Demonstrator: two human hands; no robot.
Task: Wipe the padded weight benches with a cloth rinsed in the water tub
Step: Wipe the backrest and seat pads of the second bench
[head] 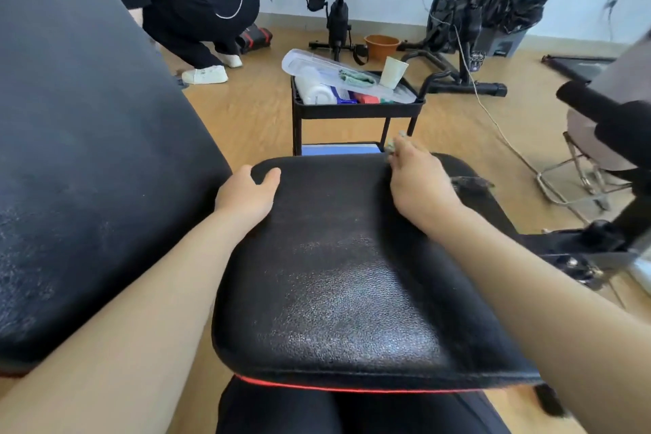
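Note:
The black padded bench seat (348, 292) fills the lower middle, with a damp sheen on its leather and a red stripe at its near edge. My left hand (246, 194) grips the seat's far left corner, thumb on top. My right hand (419, 176) rests at the far right edge, fingers closed on a small greenish cloth (396, 143) that barely shows past the fingertips. The tilted black backrest pad (88, 151) rises at the left. An orange tub (382, 46) stands on the floor by the far wall.
A black cart (355, 109) with a clear lid, a green cloth, a paper cup and bottles stands just beyond the seat. A person in black crouches at the back left. Exercise bikes, a trailing cable and a folding stool lie to the right.

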